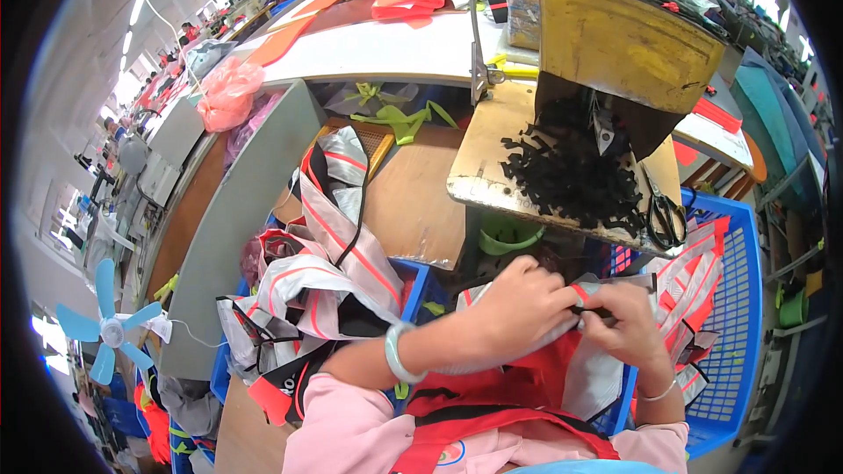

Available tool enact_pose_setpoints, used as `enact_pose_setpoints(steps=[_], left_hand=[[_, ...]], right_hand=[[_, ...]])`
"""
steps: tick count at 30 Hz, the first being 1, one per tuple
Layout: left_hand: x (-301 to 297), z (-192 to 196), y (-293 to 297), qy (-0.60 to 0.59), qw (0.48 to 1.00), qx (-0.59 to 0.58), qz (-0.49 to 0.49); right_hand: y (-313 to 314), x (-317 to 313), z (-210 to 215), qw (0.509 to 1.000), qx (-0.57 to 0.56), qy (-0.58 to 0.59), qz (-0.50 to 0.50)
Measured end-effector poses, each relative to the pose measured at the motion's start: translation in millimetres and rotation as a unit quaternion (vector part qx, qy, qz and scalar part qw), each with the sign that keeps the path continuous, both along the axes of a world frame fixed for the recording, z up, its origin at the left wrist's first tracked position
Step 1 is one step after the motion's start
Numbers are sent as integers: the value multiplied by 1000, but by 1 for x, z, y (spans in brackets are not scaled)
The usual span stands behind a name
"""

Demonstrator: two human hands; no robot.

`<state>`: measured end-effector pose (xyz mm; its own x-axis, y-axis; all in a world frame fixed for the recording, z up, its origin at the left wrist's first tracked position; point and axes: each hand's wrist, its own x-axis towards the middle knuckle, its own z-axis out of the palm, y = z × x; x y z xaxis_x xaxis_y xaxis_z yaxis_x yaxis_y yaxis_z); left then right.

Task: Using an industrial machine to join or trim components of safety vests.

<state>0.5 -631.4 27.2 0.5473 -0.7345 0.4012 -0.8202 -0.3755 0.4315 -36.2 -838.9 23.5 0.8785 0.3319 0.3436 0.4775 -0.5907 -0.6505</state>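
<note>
Striped fabric pinched between two hands, with loose piles on either side

At far left, a blue fan [112, 332] is seen, its blades apparently unguarded; loose cloth could be caught if it were swung that way. Next comes a heap of silver-and-red striped pieces [351, 254], spilled over the edge of the left blue basket [420, 288]. Because the heap is piled unevenly and overlaps the left forearm, pieces could be dragged off by the elbow.

Near the centre, the striped fabric [583, 290] is held above the lap. It is gripped by the left hand [525, 300], with fingers curled together, and its dark edge is pinched by the right hand [625, 320], thumb against fingers. Exactly how the layers lie under the fingertips cannot be told; if they are gripped unevenly, the edge could be skewed or creased.

Above the hands, black scraps [575, 175] are strewn over a worktop [481, 145], and might be brushed down onto the pale cloth. To their right, scissors [665, 218] lie at the worktop's edge, where they could be knocked into the right blue basket [742, 298].
</note>
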Motion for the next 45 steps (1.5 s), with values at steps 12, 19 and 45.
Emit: enact_pose_setpoints(steps=[12,19,45], left_hand=[[35,2,-14,454,845,-279,-55],[74,-21,-19,409,892,-182,53],[202,-17,-49,513,837,-166,93]], right_hand=[[-21,32,23,990,116,86,5],[-38,71,-3,992,89,85,-24],[-60,166,-20,971,164,155,-83]])
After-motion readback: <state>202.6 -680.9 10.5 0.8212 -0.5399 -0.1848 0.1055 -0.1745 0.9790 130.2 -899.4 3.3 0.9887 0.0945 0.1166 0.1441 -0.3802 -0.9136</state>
